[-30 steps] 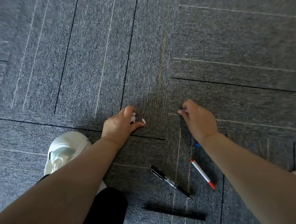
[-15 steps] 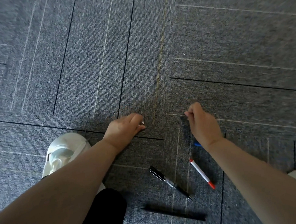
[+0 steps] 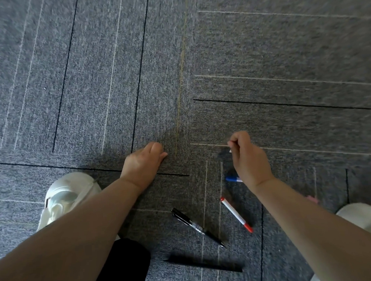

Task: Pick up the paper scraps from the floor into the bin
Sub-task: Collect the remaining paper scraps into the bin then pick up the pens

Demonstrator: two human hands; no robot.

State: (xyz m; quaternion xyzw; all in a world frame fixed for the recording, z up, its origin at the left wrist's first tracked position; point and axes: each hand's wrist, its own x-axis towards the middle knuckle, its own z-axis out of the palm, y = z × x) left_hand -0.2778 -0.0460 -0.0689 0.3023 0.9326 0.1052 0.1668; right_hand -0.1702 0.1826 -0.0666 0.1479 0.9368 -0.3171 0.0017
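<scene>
The person crouches over the grey carpet floor (image 3: 261,48), both arms reaching far out, which I judge puts the hands low enough to gather small litter. The right hand (image 3: 249,158) hangs just above the carpet with its fingers curled in; its grip is a tight pinch of thumb and fingertip on a tiny white paper scrap (image 3: 230,151), only a sliver of which shows at its left edge. Holding it clear of the floor suits carrying it off. The bin is not in view, so where it goes cannot be said.

The left hand (image 3: 144,162) lies knuckles-up against the carpet, its fingers tucked under and the thumb pointing right. Its grip looks closed, but whether anything lies inside I cannot tell, since the palm faces down. No loose scrap shows between the hands.

Nearer in lie a black pen (image 3: 196,226) and a red-capped pen (image 3: 237,214), with a blue pen (image 3: 231,178) partly hidden under the right wrist. A white shoe (image 3: 64,195) stands at the left
</scene>
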